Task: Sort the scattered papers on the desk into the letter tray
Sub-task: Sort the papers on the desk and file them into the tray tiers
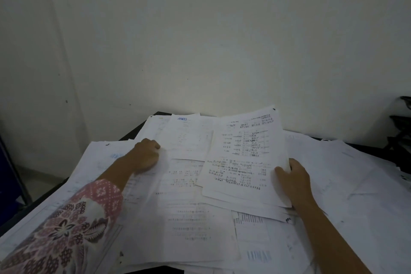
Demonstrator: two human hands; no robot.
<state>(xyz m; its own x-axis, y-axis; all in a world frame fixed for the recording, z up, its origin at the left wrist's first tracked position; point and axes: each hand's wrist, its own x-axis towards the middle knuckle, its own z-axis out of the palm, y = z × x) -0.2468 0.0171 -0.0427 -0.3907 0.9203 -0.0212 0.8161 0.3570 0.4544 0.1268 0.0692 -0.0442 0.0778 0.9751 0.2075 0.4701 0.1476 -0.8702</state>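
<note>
Several white printed papers [191,218] lie scattered and overlapping across a dark desk [133,130]. My right hand [293,181] grips the right edge of a small stack of printed sheets [242,158], thumb on top, lifted slightly off the pile. My left hand [145,154], fingers curled, pinches the left edge of a sheet [189,138] near the desk's far middle. A patterned pink sleeve covers my left forearm. No letter tray is clearly visible.
A plain white wall stands right behind the desk. A dark object [400,133] sits at the far right edge, partly cut off. A blue item [9,169] stands on the floor at the left. Papers reach the desk's near edge.
</note>
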